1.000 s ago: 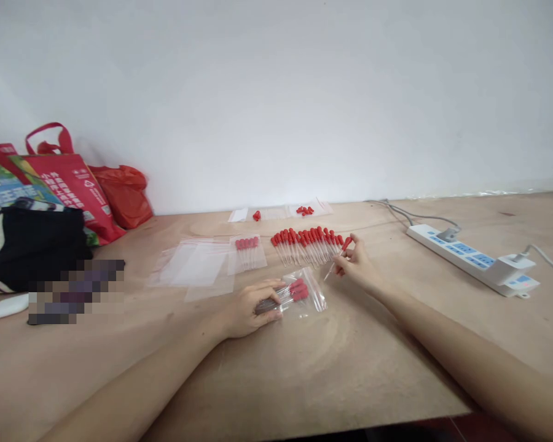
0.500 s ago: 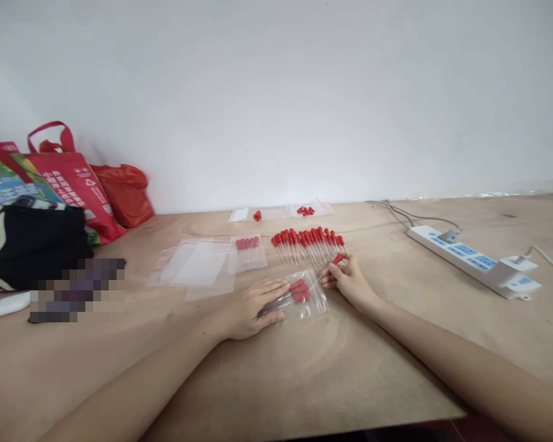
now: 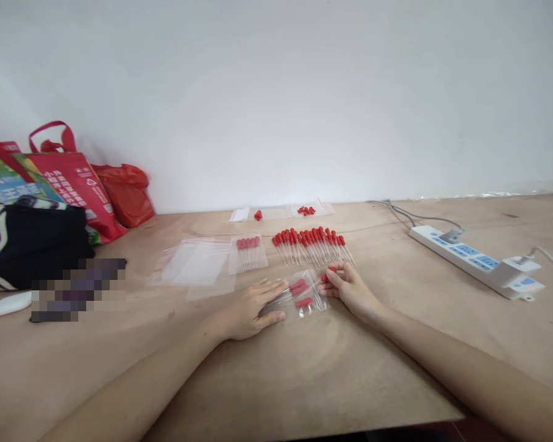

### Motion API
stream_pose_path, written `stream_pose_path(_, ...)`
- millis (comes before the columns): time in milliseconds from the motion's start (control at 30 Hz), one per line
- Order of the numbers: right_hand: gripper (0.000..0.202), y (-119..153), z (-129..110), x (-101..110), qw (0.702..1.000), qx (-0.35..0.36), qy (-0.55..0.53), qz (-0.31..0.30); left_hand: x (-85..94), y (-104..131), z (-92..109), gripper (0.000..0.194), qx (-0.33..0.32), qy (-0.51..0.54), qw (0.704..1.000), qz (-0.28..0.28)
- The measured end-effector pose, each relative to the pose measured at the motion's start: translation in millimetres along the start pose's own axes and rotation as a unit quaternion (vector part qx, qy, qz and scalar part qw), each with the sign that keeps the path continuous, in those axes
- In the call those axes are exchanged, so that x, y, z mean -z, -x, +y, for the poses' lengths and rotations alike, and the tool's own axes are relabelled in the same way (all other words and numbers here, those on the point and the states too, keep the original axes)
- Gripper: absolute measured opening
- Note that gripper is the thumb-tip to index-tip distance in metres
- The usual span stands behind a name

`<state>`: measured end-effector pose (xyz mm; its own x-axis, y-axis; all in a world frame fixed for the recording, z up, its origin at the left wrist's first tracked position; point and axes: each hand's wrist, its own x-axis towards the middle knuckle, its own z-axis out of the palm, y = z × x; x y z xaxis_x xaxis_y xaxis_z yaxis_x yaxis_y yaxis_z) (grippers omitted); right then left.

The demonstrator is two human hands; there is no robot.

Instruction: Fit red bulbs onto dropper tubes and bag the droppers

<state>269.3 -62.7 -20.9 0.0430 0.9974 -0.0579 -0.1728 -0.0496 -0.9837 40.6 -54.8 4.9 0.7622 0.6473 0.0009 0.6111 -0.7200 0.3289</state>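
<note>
Fingers outstretched, the left hand [image 3: 253,310] rests on a clear plastic zip bag [image 3: 315,308] of red-bulbed droppers [image 3: 298,287] on a wooden bench [image 3: 350,374]. The right hand [image 3: 354,290] pinches a single red-bulbed dropper [image 3: 330,271] at its zip end; loose droppers [image 3: 309,242] lie toward the back edge.

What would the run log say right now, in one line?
left hand: rests on clear bag | right hand: pinches red-topped dropper at bag's zip end | beyond: droppers in row

Soft, bright light (edges stretched)
</note>
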Motion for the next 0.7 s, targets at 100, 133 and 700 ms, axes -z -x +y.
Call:
stream_pose_path(100, 0.031, 1, -1, 1, 0.997, 0.015, 0.068, -0.045, -0.3, 0, 1, 0.055, 0.001, 0.007, 1.000, 0.004)
stream_pose_path(133, 0.030, 1, -1, 2, 0.994, 0.012, 0.091, -0.062, -0.2, 0, 1, 0.055, 0.003, 0.011, 1.000, 0.006)
stream_pose_path(700, 0.012, -21, -19, 33, 0.880, 0.197, 0.430, -0.037, -1.6, 1, -3, 0.050, -0.038, 0.023, 0.999, 0.026)
